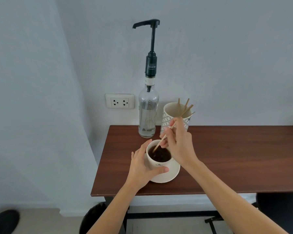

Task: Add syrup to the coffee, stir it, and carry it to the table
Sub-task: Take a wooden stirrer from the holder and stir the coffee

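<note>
A cream cup of dark coffee stands on a cream saucer near the left end of the brown table. My left hand wraps around the cup's left side, thumb across its front. My right hand pinches a thin wooden stir stick whose lower tip is dipped in the coffee. Behind the cup stands the clear syrup bottle with a tall black pump, its spout pointing left.
A patterned holder with several more wooden sticks stands right of the bottle, just behind my right hand. A wall socket is left of the bottle. The table's left edge is close to the cup. Dark objects sit on the floor below.
</note>
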### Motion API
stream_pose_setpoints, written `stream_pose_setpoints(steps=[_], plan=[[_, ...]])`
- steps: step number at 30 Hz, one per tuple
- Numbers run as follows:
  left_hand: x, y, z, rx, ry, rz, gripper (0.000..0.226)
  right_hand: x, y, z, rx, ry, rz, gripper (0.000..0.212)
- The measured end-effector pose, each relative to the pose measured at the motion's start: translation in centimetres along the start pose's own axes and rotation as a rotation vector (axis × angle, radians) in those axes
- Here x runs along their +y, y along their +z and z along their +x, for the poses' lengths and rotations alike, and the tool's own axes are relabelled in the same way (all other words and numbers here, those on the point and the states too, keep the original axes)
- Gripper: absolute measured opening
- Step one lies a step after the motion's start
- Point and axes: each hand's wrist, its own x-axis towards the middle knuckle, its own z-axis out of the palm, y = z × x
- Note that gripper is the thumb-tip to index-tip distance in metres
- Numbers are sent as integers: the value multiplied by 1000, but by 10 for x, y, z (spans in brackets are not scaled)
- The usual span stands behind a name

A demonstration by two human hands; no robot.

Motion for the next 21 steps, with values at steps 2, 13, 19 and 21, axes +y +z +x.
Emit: stream_pose_setpoints(steps=[2, 13, 19, 21], plan=[[2, 0, 0, 2, 3, 0, 93, 2, -3, 8, 17, -40, -68, 12], [0, 1, 2, -13, -30, 15, 96, -4, 0, 0, -4, -69, -82, 12], [0, 0, 0, -11, -31, -3, 97, 2, -14, -9, -49, -70, -219, 8], [1, 1, 1, -9, -24, 3, 96, -6, -6, -13, -53, -43, -78, 12]])
